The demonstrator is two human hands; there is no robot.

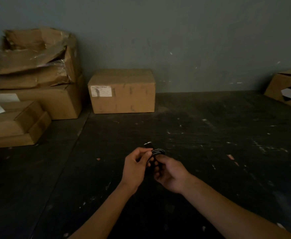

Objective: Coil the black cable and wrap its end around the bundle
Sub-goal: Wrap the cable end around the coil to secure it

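I am standing in what is looking like a storeroom or packing area. A dark, scuffed desk (210,135) is stretching out before me, its surface speckled with pale marks and scraps. Cardboard boxes are crowding its far left corner: a torn, crumpled box (36,56) is sitting on a stack of flatter cartons (20,121). A sealed box with a shipping label (122,91) is resting against the far edge, and an opened box (288,88) is lying tilted at the far right. A bare grey-green wall (193,40) is rising behind, dimly lit.
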